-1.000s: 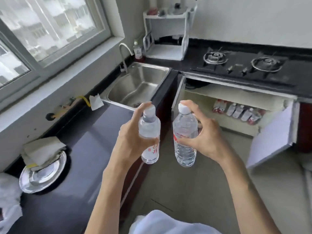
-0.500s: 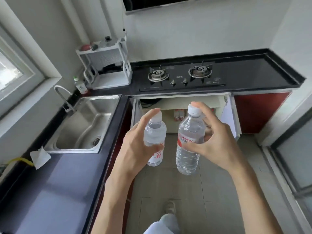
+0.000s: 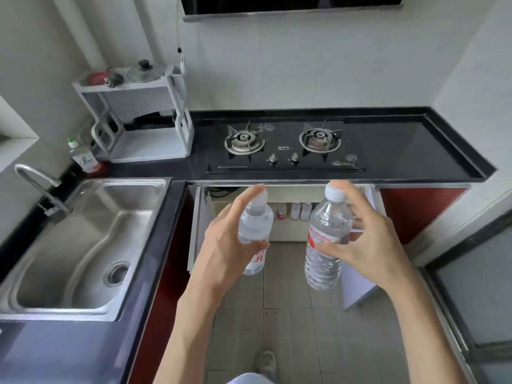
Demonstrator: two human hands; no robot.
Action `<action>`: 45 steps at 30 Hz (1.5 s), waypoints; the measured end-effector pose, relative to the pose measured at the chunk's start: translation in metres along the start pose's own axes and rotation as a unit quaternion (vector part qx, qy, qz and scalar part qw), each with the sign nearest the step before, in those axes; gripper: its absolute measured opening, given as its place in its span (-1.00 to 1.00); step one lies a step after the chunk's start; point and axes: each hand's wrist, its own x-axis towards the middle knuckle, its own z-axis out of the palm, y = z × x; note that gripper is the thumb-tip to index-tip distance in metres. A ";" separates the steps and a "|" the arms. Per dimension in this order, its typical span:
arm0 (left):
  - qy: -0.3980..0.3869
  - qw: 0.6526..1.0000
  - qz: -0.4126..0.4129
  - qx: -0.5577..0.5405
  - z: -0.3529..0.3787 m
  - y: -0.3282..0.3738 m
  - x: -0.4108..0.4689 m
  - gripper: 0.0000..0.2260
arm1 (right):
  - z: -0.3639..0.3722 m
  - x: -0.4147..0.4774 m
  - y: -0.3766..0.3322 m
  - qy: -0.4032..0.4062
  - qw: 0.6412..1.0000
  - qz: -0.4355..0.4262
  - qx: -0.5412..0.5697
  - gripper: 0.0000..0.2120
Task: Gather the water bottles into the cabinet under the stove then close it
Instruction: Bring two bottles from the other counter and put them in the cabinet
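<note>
Now turned from sink [image 3: 83,231] to face stove [image 3: 285,151] at 12 o'clock, gripping small bottle [image 3: 255,228] in left hand [image 3: 224,250], tall bottle [image 3: 324,259] in right hand [image 3: 371,245], open cabinet [image 3: 285,232] ahead for stowing.

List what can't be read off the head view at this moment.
- Stored bottles in the cabinet: small, partly behind the smaller bottle and larger bottle; count unclear.
- Smaller bottle's label: partly covered by the left hand.
- Right cabinet door: largely behind the right hand and larger bottle.
- Range hood: cut off by the top edge.
</note>
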 end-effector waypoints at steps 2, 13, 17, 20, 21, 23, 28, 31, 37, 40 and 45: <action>0.005 1.000 0.005 0.011 -0.004 -0.009 0.026 -0.05 | 0.007 0.027 0.006 -0.010 1.000 0.010 0.009 0.04; -0.017 0.999 -0.039 0.013 0.000 -0.045 0.129 -0.04 | 0.038 0.117 0.045 -0.019 0.999 0.044 0.007 0.01; -0.019 0.999 -0.047 0.006 0.005 -0.056 0.163 -0.05 | 0.040 0.156 0.063 -0.031 0.998 0.057 0.003 0.01; -0.011 0.999 -0.046 0.002 0.011 -0.065 0.188 -0.05 | 0.045 0.187 0.080 -0.038 0.997 0.060 -0.002 0.01; -0.008 0.999 -0.044 0.008 0.013 -0.069 0.198 -0.05 | 0.047 0.198 0.085 -0.043 0.997 0.066 -0.001 0.01; -0.014 0.998 -0.057 0.017 0.018 -0.074 0.216 -0.05 | 0.051 0.217 0.095 -0.055 0.995 0.080 -0.004 0.01; -0.038 0.996 -0.084 -0.004 0.035 -0.090 0.259 -0.04 | 0.064 0.248 0.117 -0.038 0.996 0.086 -0.009 -0.04; -0.044 0.995 -0.090 -0.005 0.051 -0.104 0.273 -0.08 | 0.074 0.258 0.130 -0.027 0.995 0.089 -0.030 -0.07; -0.060 0.992 -0.106 -0.017 0.077 -0.135 0.284 -0.10 | 0.091 0.266 0.164 -0.017 0.993 0.104 -0.055 -0.09; -0.074 0.989 -0.130 -0.008 0.094 -0.163 0.284 -0.07 | 0.105 0.264 0.188 -0.026 0.991 0.112 -0.067 -0.11; -0.076 0.980 -0.181 -0.029 0.128 -0.219 0.278 -0.14 | 0.131 0.253 0.238 -0.059 0.986 0.130 -0.083 -0.12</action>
